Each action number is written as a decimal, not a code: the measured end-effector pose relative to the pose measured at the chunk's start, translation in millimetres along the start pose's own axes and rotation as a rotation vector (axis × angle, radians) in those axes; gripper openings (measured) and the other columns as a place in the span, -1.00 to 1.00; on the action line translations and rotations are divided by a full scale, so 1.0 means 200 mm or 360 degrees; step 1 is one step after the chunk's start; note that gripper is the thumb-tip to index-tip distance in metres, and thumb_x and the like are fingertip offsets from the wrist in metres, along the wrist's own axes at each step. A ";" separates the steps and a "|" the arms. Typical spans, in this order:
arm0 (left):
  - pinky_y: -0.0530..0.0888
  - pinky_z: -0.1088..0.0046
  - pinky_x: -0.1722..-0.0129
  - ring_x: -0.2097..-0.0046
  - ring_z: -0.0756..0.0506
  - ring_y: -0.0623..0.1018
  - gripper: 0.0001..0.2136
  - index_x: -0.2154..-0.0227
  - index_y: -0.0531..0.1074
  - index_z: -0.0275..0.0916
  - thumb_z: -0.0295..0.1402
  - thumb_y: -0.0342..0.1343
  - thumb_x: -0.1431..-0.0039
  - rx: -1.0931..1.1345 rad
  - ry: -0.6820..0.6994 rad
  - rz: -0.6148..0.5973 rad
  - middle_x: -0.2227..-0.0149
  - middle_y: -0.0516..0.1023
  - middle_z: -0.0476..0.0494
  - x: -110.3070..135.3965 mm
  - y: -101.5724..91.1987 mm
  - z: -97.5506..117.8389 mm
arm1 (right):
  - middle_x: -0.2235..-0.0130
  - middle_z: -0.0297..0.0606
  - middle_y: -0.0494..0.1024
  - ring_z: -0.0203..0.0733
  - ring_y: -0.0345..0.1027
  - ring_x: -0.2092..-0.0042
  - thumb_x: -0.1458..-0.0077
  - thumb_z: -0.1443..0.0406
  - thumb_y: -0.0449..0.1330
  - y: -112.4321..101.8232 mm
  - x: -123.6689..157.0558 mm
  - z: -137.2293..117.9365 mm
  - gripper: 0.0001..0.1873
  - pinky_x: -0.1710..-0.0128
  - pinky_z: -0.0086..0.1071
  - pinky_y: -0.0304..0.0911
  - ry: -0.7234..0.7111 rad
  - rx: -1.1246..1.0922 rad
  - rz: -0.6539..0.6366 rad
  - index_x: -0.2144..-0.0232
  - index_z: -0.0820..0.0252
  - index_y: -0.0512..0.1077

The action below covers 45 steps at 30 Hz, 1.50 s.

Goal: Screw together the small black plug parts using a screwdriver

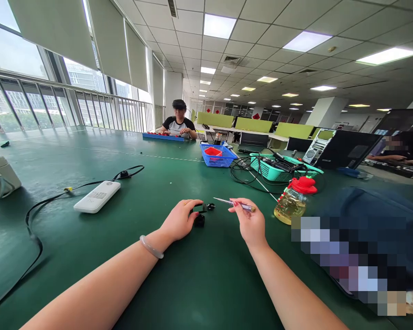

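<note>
Counted from left to right across my bench [196, 293], which has a smooth, faintly glossy green surface.

One pale bag [2, 176] with a strap, at the far left edge. One black cable [37, 243], flat in places, running in a loose curve and bearing one small yellow tag [68, 189]. One white power bank [98, 197], a rounded hard-shelled slab, lying flat. One smooth, greyish bracelet [151, 247], ring-shaped, on my left wrist.

My left hand [181, 219]: thumb and fingers pinch one small black part [202, 211] just above the bench. Two dark lumps sit at it, one blocky [199, 221], one rounded and shiny [210, 206]; whether they join it I cannot tell.

One blue basket [216, 160], perforated plastic, with one red tray [213, 152] inside, stands farther back. One slim screwdriver [232, 203], metal shaft tapering, handle translucent and purplish, is grasped in the fingers of my right hand [251, 222], its tip pointing left, near the black part but apart from it.

One teal basket [273, 173], plastic lattice, heaped with black cables. One clear, rounded bottle [291, 206], red lid, yellowish liquid. One dark blue fabric bag [382, 206], partly blurred.
</note>
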<state>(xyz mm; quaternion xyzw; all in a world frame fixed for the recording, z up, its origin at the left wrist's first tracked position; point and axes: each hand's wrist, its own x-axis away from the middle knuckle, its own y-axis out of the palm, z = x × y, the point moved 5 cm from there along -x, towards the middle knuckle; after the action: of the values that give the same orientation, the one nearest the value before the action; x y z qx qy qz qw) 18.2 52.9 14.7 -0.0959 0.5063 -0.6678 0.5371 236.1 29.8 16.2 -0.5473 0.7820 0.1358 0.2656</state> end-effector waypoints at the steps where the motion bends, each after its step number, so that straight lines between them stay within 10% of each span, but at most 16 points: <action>1: 0.36 0.23 -0.14 -0.11 -0.17 0.41 -0.63 -0.10 0.34 -0.15 -0.42 -0.07 -0.24 -0.0052 -0.0048 0.0004 -0.06 0.48 -0.15 0.00 0.00 -0.01 | 0.19 -0.16 0.60 -0.11 0.52 0.29 -0.12 0.07 0.19 0.00 -0.01 0.04 -0.71 0.18 -0.20 0.40 0.0050 0.0045 -0.0013 0.26 0.14 0.51; 14: 0.35 0.13 -0.09 -0.05 -0.27 0.42 -0.64 0.04 0.51 -0.18 -0.31 -0.14 -0.27 -0.0586 -0.0359 -0.0168 -0.01 0.46 -0.29 0.03 0.05 -0.06 | 0.30 -0.23 0.63 -0.09 0.50 0.26 -0.08 0.05 0.14 0.05 -0.02 0.09 -0.69 0.19 -0.26 0.35 0.0154 0.0432 -0.0273 0.29 0.09 0.55; 21: 0.14 0.15 -0.30 -0.28 -0.22 0.22 -0.55 -0.15 0.30 -0.14 -0.09 -0.11 -0.29 -0.0224 0.0012 -0.0374 -0.20 0.36 -0.14 0.03 0.11 -0.03 | 0.31 -0.23 0.63 -0.09 0.50 0.26 -0.09 0.04 0.13 0.05 -0.02 0.05 -0.68 0.21 -0.29 0.34 0.0129 0.0452 -0.0255 0.33 0.10 0.54; 32: 0.27 0.21 -0.22 -0.18 -0.20 0.37 -0.60 -0.08 0.36 -0.19 -0.33 -0.04 -0.17 -0.0296 -0.0216 -0.0259 -0.11 0.46 -0.18 0.01 0.06 -0.06 | 0.43 -0.26 0.61 -0.13 0.49 0.35 -0.14 0.05 0.11 0.03 0.00 -0.10 -0.67 0.31 -0.36 0.32 -0.0124 0.0524 -0.0219 0.46 0.13 0.49; 40: 0.18 -0.07 -0.20 -0.20 -0.28 0.30 -0.55 -0.02 0.42 0.02 0.09 -0.07 -0.19 -0.0237 -0.0102 -0.0396 -0.10 0.42 -0.16 0.08 0.10 0.12 | 0.40 -0.19 0.61 -0.13 0.47 0.42 -0.12 -0.06 0.10 -0.05 -0.05 0.01 -0.57 0.31 -0.32 0.34 0.0022 0.0430 0.0017 0.44 0.15 0.48; 45: 0.13 -0.23 -0.17 -0.21 -0.33 0.26 -0.65 0.07 0.46 0.00 0.01 -0.01 -0.20 -0.0304 -0.0125 -0.0397 -0.12 0.36 -0.21 0.13 0.16 0.24 | 0.41 -0.19 0.61 -0.14 0.46 0.45 -0.11 -0.11 0.09 -0.05 -0.05 0.03 -0.53 0.34 -0.33 0.33 0.0070 0.0415 0.0034 0.44 0.15 0.47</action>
<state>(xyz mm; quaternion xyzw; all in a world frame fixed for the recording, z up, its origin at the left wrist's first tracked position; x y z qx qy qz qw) 60.3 7.9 1.1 -0.2346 0.5302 -0.6739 0.4580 249.1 37.4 18.7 -0.5027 0.8044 0.0238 0.3158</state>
